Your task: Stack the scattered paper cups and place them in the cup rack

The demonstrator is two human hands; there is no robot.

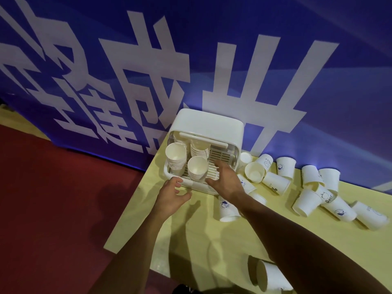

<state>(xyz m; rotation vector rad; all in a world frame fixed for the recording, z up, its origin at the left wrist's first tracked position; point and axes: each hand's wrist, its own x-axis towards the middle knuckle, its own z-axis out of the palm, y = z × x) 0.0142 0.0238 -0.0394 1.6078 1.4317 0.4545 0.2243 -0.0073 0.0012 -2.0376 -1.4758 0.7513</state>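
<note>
Your right hand (224, 181) hovers over the front right of the cup rack (207, 124), fingers spread and holding nothing. Your left hand (171, 194), loosely curled and also empty, is at the rack's front left corner. Inside the rack stand a left stack (176, 158), a front stack (197, 168) and a back stack (198, 149). Loose cups (307, 200) lie on the counter (191, 230) right of the rack. A careless sweep could topple the front stack, and your right forearm could roll the cups nearest the rack.
</note>
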